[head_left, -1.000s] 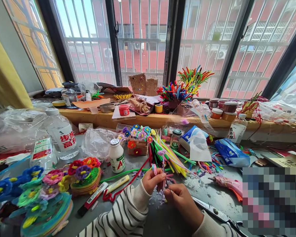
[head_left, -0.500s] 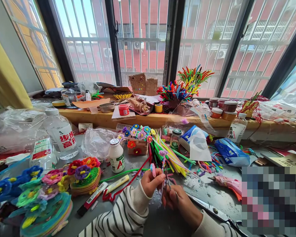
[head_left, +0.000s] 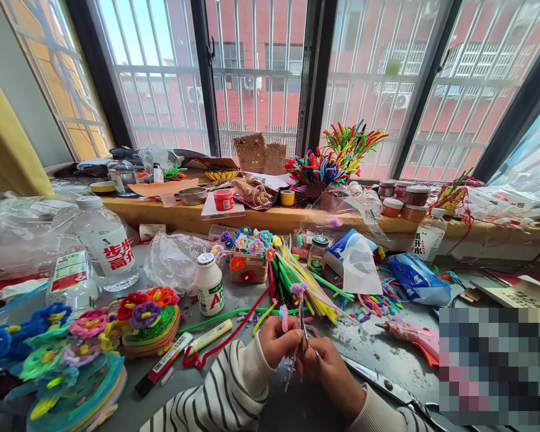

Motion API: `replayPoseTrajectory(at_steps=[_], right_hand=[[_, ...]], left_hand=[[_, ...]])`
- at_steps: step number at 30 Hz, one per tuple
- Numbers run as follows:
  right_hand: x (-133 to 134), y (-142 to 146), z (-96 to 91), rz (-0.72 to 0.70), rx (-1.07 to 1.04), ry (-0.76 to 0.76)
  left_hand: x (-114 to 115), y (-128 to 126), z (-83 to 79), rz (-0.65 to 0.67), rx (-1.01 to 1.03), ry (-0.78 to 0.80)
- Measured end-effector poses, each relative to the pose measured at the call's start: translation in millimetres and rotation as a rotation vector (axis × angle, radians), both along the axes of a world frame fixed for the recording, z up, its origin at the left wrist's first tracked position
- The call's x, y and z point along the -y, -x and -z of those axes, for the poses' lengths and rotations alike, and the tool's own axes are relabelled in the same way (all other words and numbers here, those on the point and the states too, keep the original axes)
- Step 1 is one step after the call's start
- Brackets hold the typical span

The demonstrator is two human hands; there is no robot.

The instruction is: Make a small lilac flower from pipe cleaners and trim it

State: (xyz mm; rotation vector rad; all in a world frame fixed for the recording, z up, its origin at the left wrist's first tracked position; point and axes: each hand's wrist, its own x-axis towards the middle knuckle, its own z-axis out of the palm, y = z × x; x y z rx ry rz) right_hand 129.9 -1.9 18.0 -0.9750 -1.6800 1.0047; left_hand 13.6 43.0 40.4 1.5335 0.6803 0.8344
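Both hands meet low in the middle of the view, over a grey table. My left hand (head_left: 276, 341) is closed round a pink and purple pipe-cleaner piece (head_left: 299, 300) that stands up between the hands with a small curled flower at its top. My right hand (head_left: 328, 367) pinches the lower stem of the same piece, fingers pressed together against the left hand. A pink loop of the piece curls over my left fingers. Behind the hands lies a bundle of yellow, green and pink pipe cleaners (head_left: 306, 282).
Scissors (head_left: 387, 387) lie right of my right hand, a pink glue gun (head_left: 409, 336) beyond them. Left are pipe-cleaner flower coasters (head_left: 148, 321), a marker (head_left: 162, 366), a small white bottle (head_left: 209, 292) and water bottles (head_left: 105, 243). A wooden ledge (head_left: 270, 219) holds jars and craft clutter.
The hands have drawn closer together and shifted slightly down and right; the right fingers have moved up against the left hand on the stem. The view has tilted a little.
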Motion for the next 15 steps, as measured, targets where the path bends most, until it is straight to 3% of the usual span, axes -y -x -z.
replayPoseTrajectory(at_steps=[11,15], right_hand=[[-4.3,1.6,-0.7,0.162,0.120,-0.067],[-2.8,0.9,-0.1,0.077,0.035,-0.024]], left_hand=[[-4.5,3.1,6.6,-0.086,0.052,-0.071],[-5.2,4.8,8.5,-0.104,0.099,-0.095]])
